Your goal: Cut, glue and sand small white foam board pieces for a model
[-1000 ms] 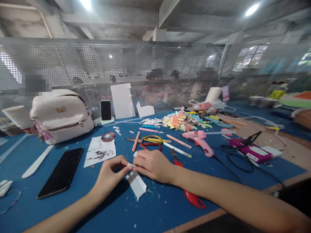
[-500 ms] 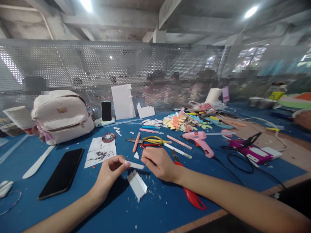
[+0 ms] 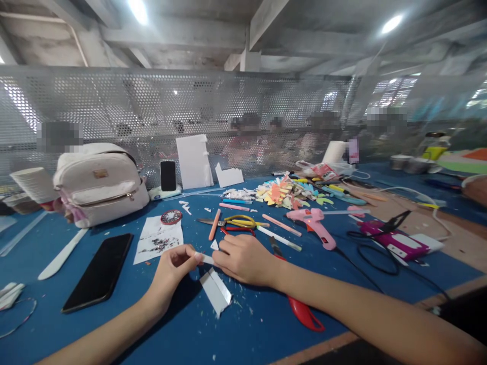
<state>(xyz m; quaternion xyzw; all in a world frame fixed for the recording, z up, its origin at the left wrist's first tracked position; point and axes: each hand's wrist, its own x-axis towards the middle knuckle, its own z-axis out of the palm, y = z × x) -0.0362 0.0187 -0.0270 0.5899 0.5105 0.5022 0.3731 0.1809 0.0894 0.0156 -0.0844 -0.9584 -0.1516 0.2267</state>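
A small white strip, which looks like paper or card, is pinched at its left end between the thumb and forefinger of my left hand. My right hand has its curled fingers over the strip's right end and hides that end. Just below the strip lies a folded white piece with a silvery edge. A small white triangle rests beyond my fingers. Under my right forearm is a red-handled cutter, partly covered.
Yellow-handled scissors, several markers and a pink glue gun lie ahead, before a heap of paper scraps. To the left are a black phone, a glitter-strewn paper and a white backpack.
My right hand has shifted slightly left, and its fingers now meet the strip's right end, which showed before. My left hand keeps its pinch.
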